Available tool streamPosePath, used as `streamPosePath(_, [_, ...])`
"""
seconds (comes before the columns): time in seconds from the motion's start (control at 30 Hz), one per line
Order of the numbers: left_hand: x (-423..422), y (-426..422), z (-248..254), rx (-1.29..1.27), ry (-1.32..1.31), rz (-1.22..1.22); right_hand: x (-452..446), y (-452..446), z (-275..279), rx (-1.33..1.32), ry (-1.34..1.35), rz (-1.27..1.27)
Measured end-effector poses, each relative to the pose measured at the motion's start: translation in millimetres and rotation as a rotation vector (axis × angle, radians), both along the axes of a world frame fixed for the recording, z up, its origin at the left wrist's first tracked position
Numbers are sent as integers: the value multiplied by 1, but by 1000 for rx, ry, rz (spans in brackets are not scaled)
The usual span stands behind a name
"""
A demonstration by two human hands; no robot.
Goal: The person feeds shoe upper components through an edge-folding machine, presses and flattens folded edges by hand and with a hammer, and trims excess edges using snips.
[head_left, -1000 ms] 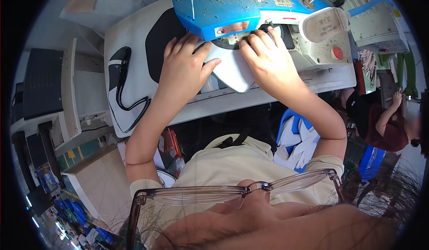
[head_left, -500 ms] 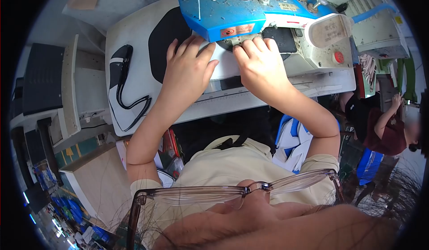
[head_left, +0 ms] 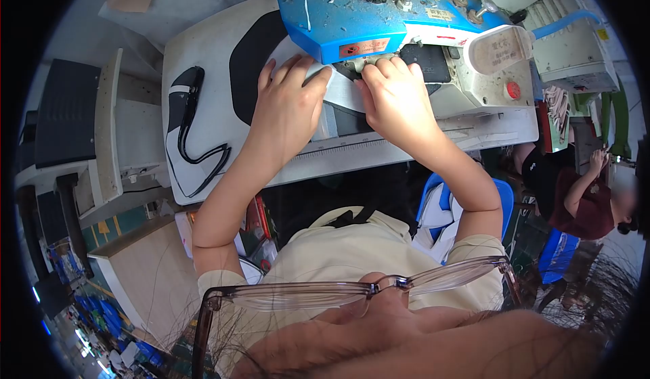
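Touching white piece (head_left: 346,93) | left hand (head_left: 291,100), right hand (head_left: 399,100) loosely curled, grip unclear | orange label (head_left: 363,47): Chinese characters

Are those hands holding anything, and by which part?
A white piece, seemingly: left hand over its left part, right hand at its right edge. Whether they grip or just press is hidden.

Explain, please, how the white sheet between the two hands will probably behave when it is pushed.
The white sheet will probably slide rather than roll, since it lies flat on the worktable. It looks thin, so it is likely light and may bend; exactly how stiff, I cannot tell.
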State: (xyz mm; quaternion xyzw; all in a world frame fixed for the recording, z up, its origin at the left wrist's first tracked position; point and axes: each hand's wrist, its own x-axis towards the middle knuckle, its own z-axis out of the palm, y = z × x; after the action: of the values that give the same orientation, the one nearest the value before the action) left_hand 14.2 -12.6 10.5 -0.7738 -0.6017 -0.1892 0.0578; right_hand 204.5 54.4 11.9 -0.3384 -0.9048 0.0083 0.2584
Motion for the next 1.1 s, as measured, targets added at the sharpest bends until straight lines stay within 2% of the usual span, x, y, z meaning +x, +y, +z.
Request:
streamPosePath(0.47, [-1, 3, -1, 33, -12, 27, -38, 9, -14, -63, 164, 0])
streamPosePath(0.63, [-8, 9, -5, 51, -136, -25, -38, 5, -14, -55, 141, -29])
streamPosePath(0.9, [-21, 15, -8, 101, -136, -63, 9, -19, -16, -46, 254, -55])
streamPosePath(1.1, [-27, 28, -2, 105, -125, -59, 60, -36, -19, -127, 293, -256])
